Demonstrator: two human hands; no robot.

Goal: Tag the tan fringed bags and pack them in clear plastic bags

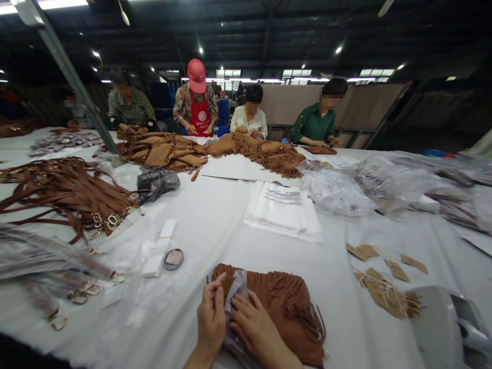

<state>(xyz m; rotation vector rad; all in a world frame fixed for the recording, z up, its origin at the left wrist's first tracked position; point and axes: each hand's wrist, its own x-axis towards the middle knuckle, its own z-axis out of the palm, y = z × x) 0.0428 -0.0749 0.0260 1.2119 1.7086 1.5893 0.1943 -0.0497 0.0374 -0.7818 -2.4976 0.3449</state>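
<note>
A brown fringed bag (284, 302) lies flat on the white-covered table (207, 220) at the near edge. Over its left part, a clear plastic sleeve (240, 287) with something inside is between my two hands. My left hand (211, 312) has its fingers closed on the sleeve's left side, by a small brown piece near the fingertips. My right hand (249, 318) presses on the sleeve from the right, fingers bent over it. What the sleeve contains is hard to make out.
Brown straps (77, 189) and wrapped straps (57, 261) lie left. White bags (284, 210) are stacked ahead, kraft tags (380, 292) and a white device (442, 328) right. A small round dish (174, 259) is left of centre. Several people work across the table behind brown bags (261, 154).
</note>
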